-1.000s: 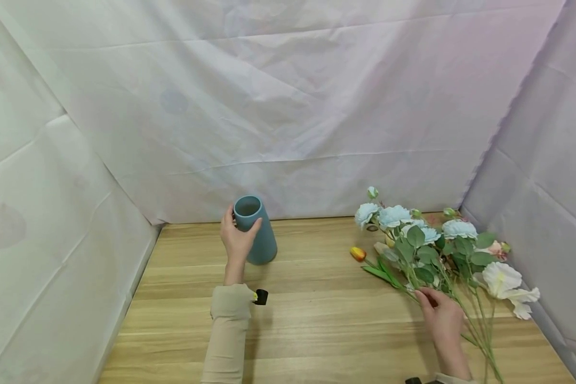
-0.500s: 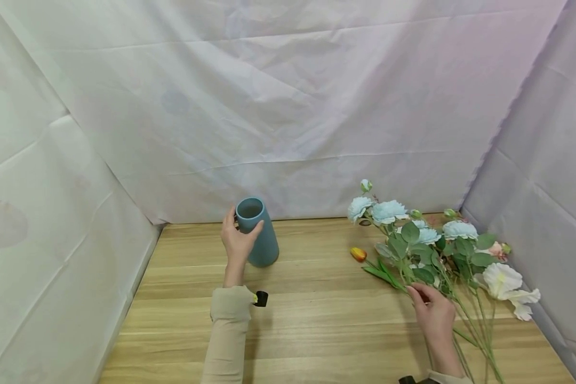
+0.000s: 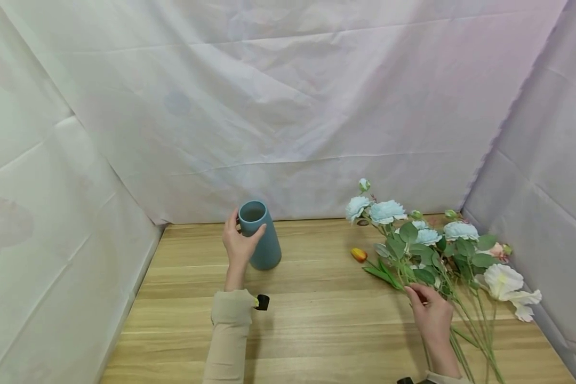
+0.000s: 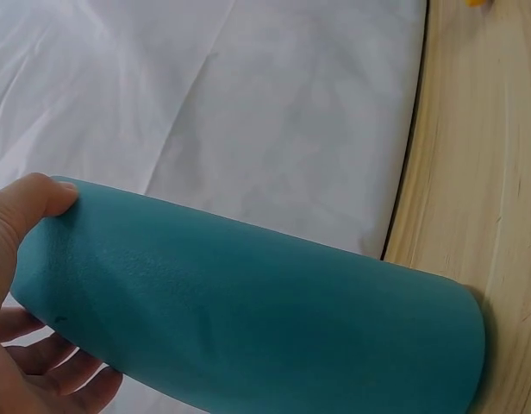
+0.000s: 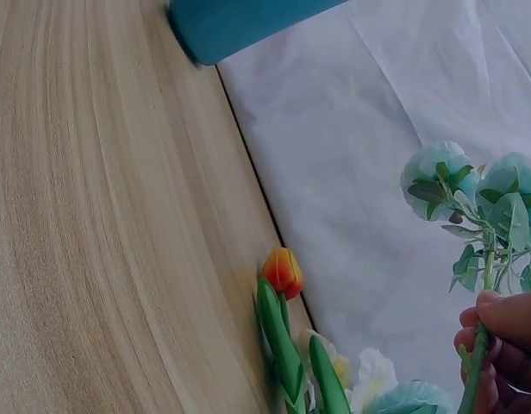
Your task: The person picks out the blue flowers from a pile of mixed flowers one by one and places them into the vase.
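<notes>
My left hand (image 3: 240,242) grips a blue-teal tapered vase (image 3: 268,248) near its rim, thumb on the near side and fingers around the left. The vase stands upright on the table with its opening up; its smooth side (image 4: 274,302) fills much of the left wrist view. At the right, my right hand (image 3: 432,314) pinches the green stem (image 5: 477,366) of a light blue artificial flower spray (image 3: 388,212). Its blooms rise above the other flowers. Beside it lies an orange-yellow tulip (image 3: 359,255) with long green leaves.
More artificial flowers lie heaped on the right of the wooden table (image 3: 317,330), among them a blue bloom (image 3: 461,230), a white flower (image 3: 503,280) and a pink one (image 3: 497,250). Their stems point toward the front edge. White cloth (image 3: 288,106) hangs behind and at both sides.
My right hand has moved a little left with the blue flower spray, and its blooms have shifted left and up. The vase, in my left hand, has come slightly right and nearer.
</notes>
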Demonstrator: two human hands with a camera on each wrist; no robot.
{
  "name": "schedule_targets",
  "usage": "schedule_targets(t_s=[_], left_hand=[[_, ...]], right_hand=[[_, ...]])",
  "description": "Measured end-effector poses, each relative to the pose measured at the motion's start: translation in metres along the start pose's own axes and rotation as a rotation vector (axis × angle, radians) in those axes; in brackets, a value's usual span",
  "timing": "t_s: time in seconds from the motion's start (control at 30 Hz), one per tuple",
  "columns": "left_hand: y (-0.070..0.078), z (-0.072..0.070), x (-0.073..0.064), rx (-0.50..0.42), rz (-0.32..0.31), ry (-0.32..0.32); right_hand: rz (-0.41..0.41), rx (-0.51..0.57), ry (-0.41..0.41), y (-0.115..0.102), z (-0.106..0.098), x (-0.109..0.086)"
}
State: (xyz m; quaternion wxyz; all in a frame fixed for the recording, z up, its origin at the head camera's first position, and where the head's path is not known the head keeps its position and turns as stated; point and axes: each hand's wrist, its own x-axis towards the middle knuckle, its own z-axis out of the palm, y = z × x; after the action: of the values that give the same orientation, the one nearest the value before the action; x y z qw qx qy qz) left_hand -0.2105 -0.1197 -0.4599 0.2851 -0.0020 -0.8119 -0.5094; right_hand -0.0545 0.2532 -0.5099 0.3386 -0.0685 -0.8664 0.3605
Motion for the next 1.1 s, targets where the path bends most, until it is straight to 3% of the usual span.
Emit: schedule_targets(t_s=[0.23,0.9,1.1], left_hand=[[0.002,-0.001,-0.007,-0.023,-0.019,-0.006],[0.010,-0.006,-0.025,-0.034,0.001,-0.027],[0.013,-0.006,-0.030,-0.048,-0.005,-0.043]], right_hand=[[-0.027,0.028,0.019,0.003,0.003,-0.001],[0.011,0.028,-0.004,0.001,0.006,-0.002],[-0.014,0.088,0.012,0.002,0.009,-0.002]])
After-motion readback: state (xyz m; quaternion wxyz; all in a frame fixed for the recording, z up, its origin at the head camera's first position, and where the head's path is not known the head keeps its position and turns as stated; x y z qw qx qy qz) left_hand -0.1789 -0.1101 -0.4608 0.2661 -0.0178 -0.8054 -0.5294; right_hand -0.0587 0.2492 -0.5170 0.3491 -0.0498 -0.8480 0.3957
